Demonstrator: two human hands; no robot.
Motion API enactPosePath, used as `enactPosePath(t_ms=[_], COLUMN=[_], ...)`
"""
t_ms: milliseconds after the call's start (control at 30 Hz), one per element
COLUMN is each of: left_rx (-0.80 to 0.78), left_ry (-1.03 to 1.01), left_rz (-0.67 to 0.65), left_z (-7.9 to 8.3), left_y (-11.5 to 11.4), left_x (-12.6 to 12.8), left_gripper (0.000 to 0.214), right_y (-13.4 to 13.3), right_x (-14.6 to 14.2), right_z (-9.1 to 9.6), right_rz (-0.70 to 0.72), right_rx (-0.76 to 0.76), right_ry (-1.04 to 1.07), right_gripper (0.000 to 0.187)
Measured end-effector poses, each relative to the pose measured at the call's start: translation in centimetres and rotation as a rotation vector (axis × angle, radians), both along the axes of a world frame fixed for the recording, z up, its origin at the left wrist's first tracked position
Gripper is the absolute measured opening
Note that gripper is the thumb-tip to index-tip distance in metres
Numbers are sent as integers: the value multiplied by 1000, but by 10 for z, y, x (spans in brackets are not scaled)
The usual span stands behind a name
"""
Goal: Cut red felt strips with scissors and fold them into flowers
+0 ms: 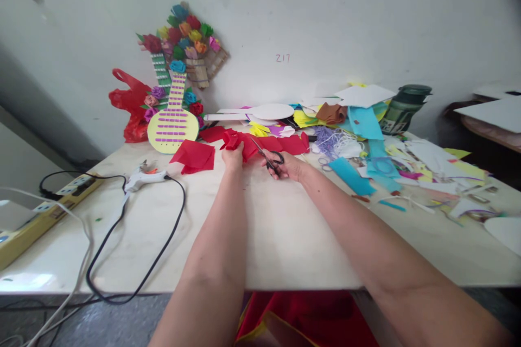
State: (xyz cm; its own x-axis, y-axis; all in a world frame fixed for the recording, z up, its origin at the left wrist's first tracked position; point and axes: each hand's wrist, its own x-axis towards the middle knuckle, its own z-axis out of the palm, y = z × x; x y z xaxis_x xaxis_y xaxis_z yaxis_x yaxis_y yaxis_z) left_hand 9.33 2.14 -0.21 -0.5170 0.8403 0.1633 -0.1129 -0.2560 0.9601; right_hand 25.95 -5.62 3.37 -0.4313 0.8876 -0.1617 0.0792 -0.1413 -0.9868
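Observation:
My left hand (pixel 233 158) is closed on a folded piece of red crepe paper (pixel 235 140), holding it just above the table. My right hand (pixel 286 165) grips black-handled scissors (pixel 268 157), whose blades point up and left toward the red paper. More red paper (pixel 285 143) lies behind the hands, and a loose red sheet (pixel 194 156) lies to the left. Both forearms stretch out over the pale table (pixel 277 227).
A white glue gun (pixel 142 178) with a black cord and a yellow power strip (pixel 44 211) lie at the left. Paper flower crafts (pixel 175 87) lean on the wall. Coloured paper scraps (pixel 378 157) and a dark green jar (pixel 402 108) fill the right side.

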Motion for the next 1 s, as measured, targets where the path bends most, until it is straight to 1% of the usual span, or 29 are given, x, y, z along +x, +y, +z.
enactPosePath(t_ms=[167, 333, 633, 833, 1000], left_rx=[7, -3, 41, 52, 26], left_ry=[-32, -36, -88, -169, -169], left_rz=[-46, -12, -29, -82, -60], left_z=[1, 2, 10, 9, 9], left_y=[-3, -4, -13, -12, -10], left_x=[3, 3, 5, 5, 2], left_gripper=[31, 29, 30, 35, 39], right_y=[-2, -4, -3, -4, -2], right_x=[-3, -5, -4, -4, -1], right_z=[2, 3, 3, 4, 4], right_rz=[-35, -74, -34, -35, -50], right_rx=[3, 22, 37, 42, 22], right_ry=[-24, -41, -57, -49, -27], right_gripper=[44, 42, 42, 42, 40])
